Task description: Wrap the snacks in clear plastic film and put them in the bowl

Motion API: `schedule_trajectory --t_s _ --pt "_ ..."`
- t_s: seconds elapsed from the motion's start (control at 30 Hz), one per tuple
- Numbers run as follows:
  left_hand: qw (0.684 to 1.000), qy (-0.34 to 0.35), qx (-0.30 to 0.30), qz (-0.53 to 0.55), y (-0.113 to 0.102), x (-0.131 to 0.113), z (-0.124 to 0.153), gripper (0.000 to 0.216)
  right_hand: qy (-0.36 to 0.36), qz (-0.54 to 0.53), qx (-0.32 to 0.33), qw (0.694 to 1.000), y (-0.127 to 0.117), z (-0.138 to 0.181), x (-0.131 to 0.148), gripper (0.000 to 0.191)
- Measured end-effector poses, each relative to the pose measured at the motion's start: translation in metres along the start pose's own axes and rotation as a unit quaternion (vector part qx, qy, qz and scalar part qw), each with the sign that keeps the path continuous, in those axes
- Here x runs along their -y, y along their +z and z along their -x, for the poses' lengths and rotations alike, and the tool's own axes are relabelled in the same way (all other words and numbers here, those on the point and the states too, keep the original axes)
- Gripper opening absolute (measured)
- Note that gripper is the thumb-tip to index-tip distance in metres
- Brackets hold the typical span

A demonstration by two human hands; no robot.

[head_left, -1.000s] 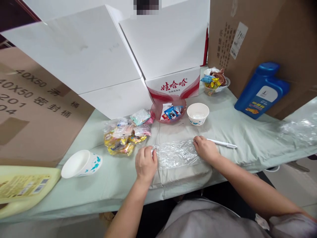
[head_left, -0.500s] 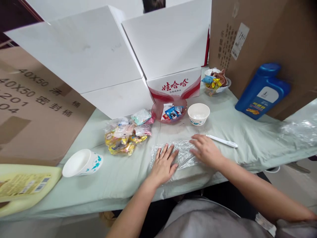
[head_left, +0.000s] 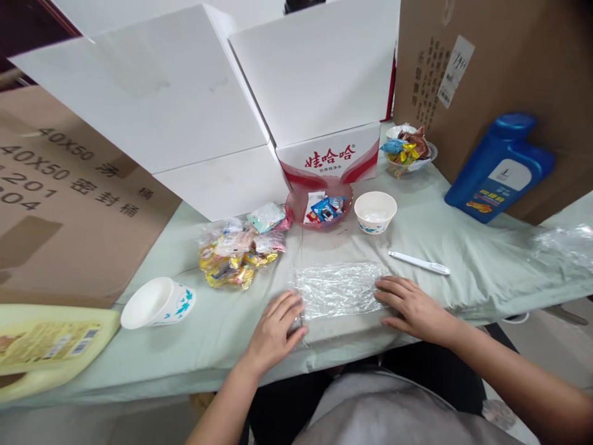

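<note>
A clear, crinkled plastic bag lies flat near the table's front edge. At its left end my left hand rests with fingers stretched out, the fingertips at the plastic's edge. My right hand lies on the opposite end, fingers extended and touching the plastic. Beyond the right hand is a white-handled knife or cutter. Farther back stand a paper bowl and a pink glass bowl holding small blue and red packets. A pile of wrapped snacks sits left of the plastic.
At left are a tipped paper bowl and a yellow jug. White boxes and brown cartons wall the back and sides. A blue bottle and a bowl of wrapped sweets stand back right, crumpled plastic at far right.
My left hand has slid left, off the middle of the plastic to its left end. My right hand has moved right and slightly nearer. The plastic now lies more uncovered.
</note>
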State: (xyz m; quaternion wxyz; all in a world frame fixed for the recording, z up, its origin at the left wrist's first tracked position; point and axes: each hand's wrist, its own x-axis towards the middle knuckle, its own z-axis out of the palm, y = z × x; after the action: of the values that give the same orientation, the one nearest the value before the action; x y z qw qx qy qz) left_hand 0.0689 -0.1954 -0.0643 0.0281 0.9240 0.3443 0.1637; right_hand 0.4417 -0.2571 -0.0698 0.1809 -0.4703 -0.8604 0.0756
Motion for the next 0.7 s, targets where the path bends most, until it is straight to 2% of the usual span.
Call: schedule_trajectory --t_s 0.07,0.23,0.33,0.5,0.6,0.7 --pt "0.999 0.028 -0.019 0.022 0.000 -0.005 0.002 0.019 -0.002 -0.014 -0.030 0.999 -0.002 0.010 -0.002 0.026" --pt "0.997 0.028 -0.047 0.062 -0.003 -0.010 -0.002 0.021 -0.009 -0.043 -0.084 0.996 -0.007 0.024 -0.004 0.020" --pt "0.994 -0.037 -0.045 0.095 -0.007 -0.012 -0.009 0.018 0.035 -0.069 -0.101 0.992 -0.011 0.022 -0.003 0.019" --pt "0.982 -0.164 -0.063 0.074 0.004 -0.004 -0.032 0.019 0.181 -0.056 -0.113 0.975 -0.009 -0.001 -0.004 0.027" --pt "0.973 -0.213 -0.071 0.048 0.018 0.004 -0.048 0.018 0.260 0.002 -0.078 0.963 -0.003 -0.018 -0.007 0.030" --pt "0.966 -0.248 -0.072 0.022 0.028 0.009 -0.058 0.017 0.302 0.076 -0.020 0.950 0.003 -0.028 -0.009 0.029"
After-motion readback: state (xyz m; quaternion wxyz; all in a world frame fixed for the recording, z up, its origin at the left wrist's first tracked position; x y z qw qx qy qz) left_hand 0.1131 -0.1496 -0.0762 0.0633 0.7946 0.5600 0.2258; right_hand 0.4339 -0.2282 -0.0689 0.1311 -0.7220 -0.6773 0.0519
